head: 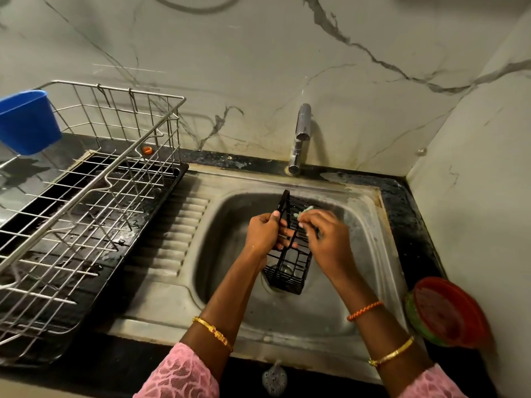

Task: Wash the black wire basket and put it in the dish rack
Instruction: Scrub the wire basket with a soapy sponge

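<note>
The black wire basket hangs tilted over the steel sink bowl, its lower end near the drain. My left hand grips its upper left edge, fingers curled through the wires. My right hand pinches a pale green scrubber against the basket's upper part. The wire dish rack stands on a black tray at the left of the sink and holds no dishes.
A chrome tap rises behind the sink; no water shows. A blue plastic cup hangs on the rack's far left corner. A red-lidded round tub sits on the counter at the right. Marble walls close in behind and right.
</note>
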